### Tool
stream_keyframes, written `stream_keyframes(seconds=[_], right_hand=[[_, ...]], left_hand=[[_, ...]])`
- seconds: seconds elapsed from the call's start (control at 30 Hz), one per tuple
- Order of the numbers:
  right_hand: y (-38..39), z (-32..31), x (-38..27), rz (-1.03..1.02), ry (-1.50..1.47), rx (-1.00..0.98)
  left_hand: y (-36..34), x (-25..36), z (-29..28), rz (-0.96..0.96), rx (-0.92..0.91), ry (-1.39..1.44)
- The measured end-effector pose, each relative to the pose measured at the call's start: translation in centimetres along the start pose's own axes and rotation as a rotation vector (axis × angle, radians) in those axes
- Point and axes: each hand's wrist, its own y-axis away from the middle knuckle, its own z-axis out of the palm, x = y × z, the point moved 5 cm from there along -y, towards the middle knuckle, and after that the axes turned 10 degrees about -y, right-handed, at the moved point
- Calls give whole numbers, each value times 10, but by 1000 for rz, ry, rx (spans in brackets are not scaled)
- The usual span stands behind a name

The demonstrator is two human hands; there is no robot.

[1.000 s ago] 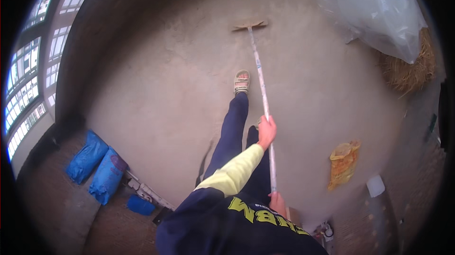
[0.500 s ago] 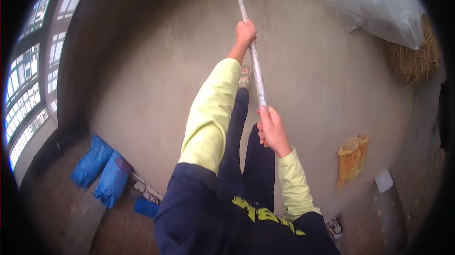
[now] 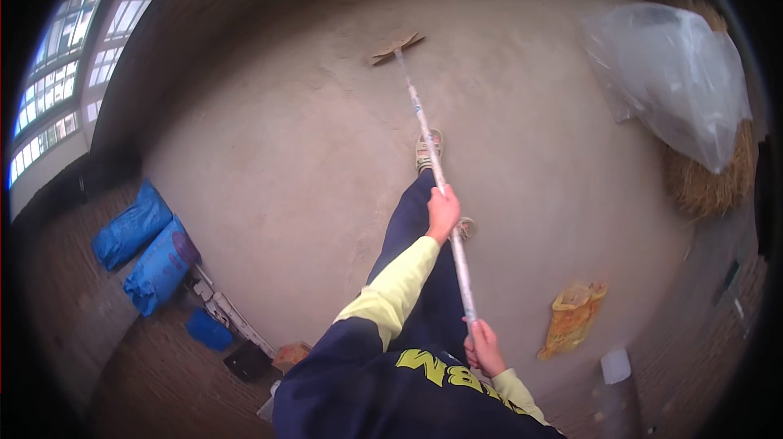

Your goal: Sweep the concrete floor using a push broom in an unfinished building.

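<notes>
A long pale pole [image 3: 417, 108] with a wide, flat tan head [image 3: 385, 55] reaches across the dusty pale floor [image 3: 285, 137], its head resting on that surface. My left hand [image 3: 443, 210] is closed around the middle of the pole, in front of my legs. Lower down, near my waist, my right hand [image 3: 482, 348] grips the pole's near end. My sandalled left foot [image 3: 429, 150] shows beside the pole, and part of my right foot [image 3: 466, 229] is just right of it.
Blue sacks [image 3: 155, 263] and white lengths of material [image 3: 228, 317] lie at left. A yellow sack [image 3: 571, 321] and white container [image 3: 614, 365] are at lower right. A clear plastic bag [image 3: 669, 80] sits on straw [image 3: 710, 186] at upper right. Windows [image 3: 61, 72] line the left wall.
Half a second ago both hands and the pole reached farther forward, with its head out of view. Now both hands are back toward my body and the head shows, slightly left of where it was first.
</notes>
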Motion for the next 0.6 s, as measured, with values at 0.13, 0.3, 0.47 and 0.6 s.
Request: stream_keyframes(seconds=[0.13, 0.3, 0.47, 0.6], right_hand=[[2, -28, -39, 27, 149, 174], [-6, -37, -56, -49, 192, 246], [-95, -38, -65, -466, 404, 138], [-67, -17, -65, -354, 140, -74]], left_hand=[[-3, 31, 16, -54, -29, 121], [-6, 40, 35, -144, -89, 207], [-88, 33, 24, 174, 313, 77], [-79, 57, 20, 84, 62, 134]])
